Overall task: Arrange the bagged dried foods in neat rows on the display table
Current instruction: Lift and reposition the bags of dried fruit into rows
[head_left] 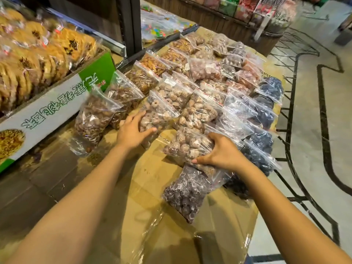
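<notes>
Your right hand (221, 151) was clamped over a clear zip bag of pale brown dried pieces (188, 144), fingers curled on its top and thumb hooked under its near edge. That bag lay at the near end of the middle rows on the display table (152, 180), overlapping a bag of dark purplish dried fruit (190, 191) just below it. Your left hand (133, 130) lay spread, fingers on the near end of another pale-brown bag (158, 113) one row to the left.

I judge you were mid-arrangement, squaring the front bags into line. The next move probably called for sliding the gripped bag up until its edge matched its neighbours, then lifting the dark bag out to the right, to the dark row (266, 119) along that edge.

By count: two hands, each on one bag. Roughly four slanting rows ran away from you; I could pick out about thirty bags, though the far ones blurred together. One green-and-white carton (57, 103) of bagged golden crackers stood to the left.
</notes>
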A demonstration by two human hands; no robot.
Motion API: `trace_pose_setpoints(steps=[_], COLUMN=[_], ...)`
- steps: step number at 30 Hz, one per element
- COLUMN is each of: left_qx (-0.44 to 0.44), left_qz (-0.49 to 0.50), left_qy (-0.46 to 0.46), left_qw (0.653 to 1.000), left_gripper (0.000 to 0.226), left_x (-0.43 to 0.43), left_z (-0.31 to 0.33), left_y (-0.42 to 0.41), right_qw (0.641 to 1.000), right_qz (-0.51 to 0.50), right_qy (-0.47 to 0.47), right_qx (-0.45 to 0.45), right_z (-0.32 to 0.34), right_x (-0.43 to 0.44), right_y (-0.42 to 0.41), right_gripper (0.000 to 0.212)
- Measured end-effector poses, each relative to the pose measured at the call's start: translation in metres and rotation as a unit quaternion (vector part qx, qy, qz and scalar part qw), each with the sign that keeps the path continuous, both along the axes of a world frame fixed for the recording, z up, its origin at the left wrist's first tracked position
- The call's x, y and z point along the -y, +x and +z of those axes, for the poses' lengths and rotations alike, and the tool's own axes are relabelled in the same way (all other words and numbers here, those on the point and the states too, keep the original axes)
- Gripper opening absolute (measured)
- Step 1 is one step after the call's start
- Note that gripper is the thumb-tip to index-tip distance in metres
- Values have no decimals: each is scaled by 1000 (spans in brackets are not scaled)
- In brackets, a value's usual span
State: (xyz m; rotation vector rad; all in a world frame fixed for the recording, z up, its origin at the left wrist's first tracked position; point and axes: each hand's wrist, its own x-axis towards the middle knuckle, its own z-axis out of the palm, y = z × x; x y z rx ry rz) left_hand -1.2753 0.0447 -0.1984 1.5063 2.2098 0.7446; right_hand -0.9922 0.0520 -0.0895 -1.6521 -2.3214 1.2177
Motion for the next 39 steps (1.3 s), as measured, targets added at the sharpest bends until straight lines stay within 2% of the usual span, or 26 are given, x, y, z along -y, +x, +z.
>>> trace_pose_setpoints(steps=[2,4,5,7,9,11,12,15,18,21,23,25,28,32,36,39], left_qx=[72,168,188,151,99,37,11,-46,-109,-139,-132,-133,-144,-100,-49,-22], left_qz=[1,45,72,93,71,29,6,-43,-32,2,23,35,65,67,60,-2], left_qy=[5,18,28,59,87,72,49,0,-35,-18,12,3,-65,-86,-17,43], left_qw=[997,985,979,982,989,996,999,998,993,990,991,990,985,989,997,999], left_gripper=[82,79,80,88,89,92,96,111,118,101,88,82,86,99,99,94], left_x=[-4,-4,-2,8,19,27,30,31,24,22,24,29,38,49,59,72], left_z=[6,16,20,24,23,19,18,10,-1,-5,-6,-4,-4,-1,29,56], left_y=[-7,-5,-2,9,26,46,57,82,99,114,119,123,126,123,138,168], right_qw=[994,965,945,901,855,838,845,905,915,910,910,917,933,943,947,949], right_qz=[72,175,229,333,410,442,432,337,310,301,294,276,233,155,26,-72], right_qy=[64,158,194,251,294,293,276,187,203,248,255,254,245,275,305,285], right_qx=[60,117,126,117,116,132,151,182,159,142,143,137,120,106,100,115], right_z=[3,9,11,13,9,-1,-7,-26,-42,-49,-49,-47,-42,-33,-32,-46], right_x=[-15,-35,-47,-70,-93,-115,-127,-150,-149,-142,-137,-131,-120,-97,-59,-17], right_y=[-5,-12,-17,-33,-53,-67,-70,-60,-45,-37,-31,-22,1,44,94,132], right_gripper=[97,82,78,72,68,73,81,106,114,110,106,101,91,77,67,66])
